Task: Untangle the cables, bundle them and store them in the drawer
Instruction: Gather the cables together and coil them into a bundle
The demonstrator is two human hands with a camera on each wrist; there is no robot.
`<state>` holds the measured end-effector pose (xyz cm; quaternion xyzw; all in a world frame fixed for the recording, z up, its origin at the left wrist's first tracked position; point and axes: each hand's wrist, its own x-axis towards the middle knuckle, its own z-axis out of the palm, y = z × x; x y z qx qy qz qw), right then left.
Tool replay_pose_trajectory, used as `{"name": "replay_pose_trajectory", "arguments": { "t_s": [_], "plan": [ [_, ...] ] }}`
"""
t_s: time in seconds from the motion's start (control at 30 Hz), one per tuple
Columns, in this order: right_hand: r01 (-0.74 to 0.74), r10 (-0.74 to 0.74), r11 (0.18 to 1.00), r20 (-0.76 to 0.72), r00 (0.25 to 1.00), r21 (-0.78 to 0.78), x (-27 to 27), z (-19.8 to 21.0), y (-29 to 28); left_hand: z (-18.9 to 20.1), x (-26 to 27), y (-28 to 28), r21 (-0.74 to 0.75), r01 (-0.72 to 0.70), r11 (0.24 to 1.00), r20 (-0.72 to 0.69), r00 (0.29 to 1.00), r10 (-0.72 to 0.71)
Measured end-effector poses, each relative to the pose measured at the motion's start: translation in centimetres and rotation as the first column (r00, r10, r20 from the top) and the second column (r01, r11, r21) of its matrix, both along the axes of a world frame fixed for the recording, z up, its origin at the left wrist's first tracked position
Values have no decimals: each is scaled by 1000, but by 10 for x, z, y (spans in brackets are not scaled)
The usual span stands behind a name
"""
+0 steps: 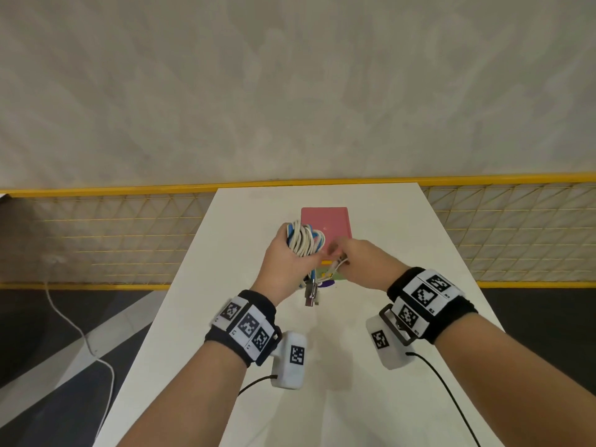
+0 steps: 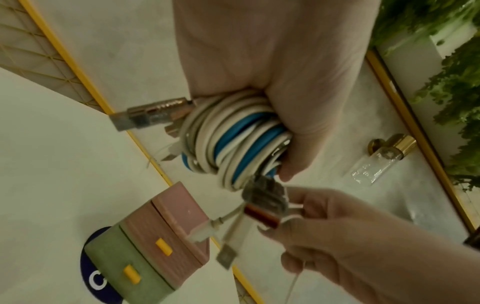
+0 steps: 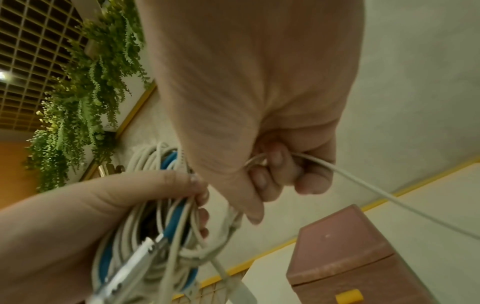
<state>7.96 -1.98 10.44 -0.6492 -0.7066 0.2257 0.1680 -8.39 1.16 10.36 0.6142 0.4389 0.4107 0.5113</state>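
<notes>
My left hand (image 1: 288,256) grips a coiled bundle of white and blue cables (image 1: 302,239) above the white table (image 1: 180,285); the same bundle (image 2: 233,142) fills the left wrist view, with a metal USB plug (image 2: 150,114) sticking out. My right hand (image 1: 358,262) pinches loose white cable ends (image 2: 267,203) just right of the bundle, and a thin white cable (image 3: 363,181) runs out of its curled fingers (image 3: 275,170). Below the hands stands a small drawer box (image 1: 325,227) with a pink upper drawer (image 2: 166,230) and a green lower drawer (image 2: 127,265), both with yellow handles, both closed.
A yellow mesh fence (image 1: 96,233) runs behind and to both sides of the table. A white cord (image 1: 80,333) trails on the floor at left. A dark blue round sticker (image 2: 93,267) lies under the drawer box. Green foliage (image 3: 85,86) hangs overhead.
</notes>
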Motion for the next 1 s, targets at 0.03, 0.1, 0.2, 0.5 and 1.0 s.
{"name": "replay_pose_trajectory", "arguments": {
  "t_s": [0.03, 0.1, 0.2, 0.5, 1.0],
  "plan": [
    [3, -3, 1000, -37, 999, 4, -2, 2, 1, -3, 1, -2, -6, 19, 1000, 0, 1000, -19],
    [-30, 29, 1000, -113, 993, -8, -4, 4, 3, -9, 3, -4, -9, 53, 999, -5, 999, -53],
    [-109, 103, 994, -176, 979, -28, -3, 6, 5, -13, 4, -7, -2, 78, 997, -18, 997, -78],
    [-125, 105, 991, -282, 954, -54, -3, 13, -1, -12, 12, -6, -147, 134, 980, 29, 991, -131],
    [-4, 28, 997, -281, 959, 83, 32, 3, -15, -8, -1, 3, -101, -14, 995, 0, 1000, 14]
  ]
}}
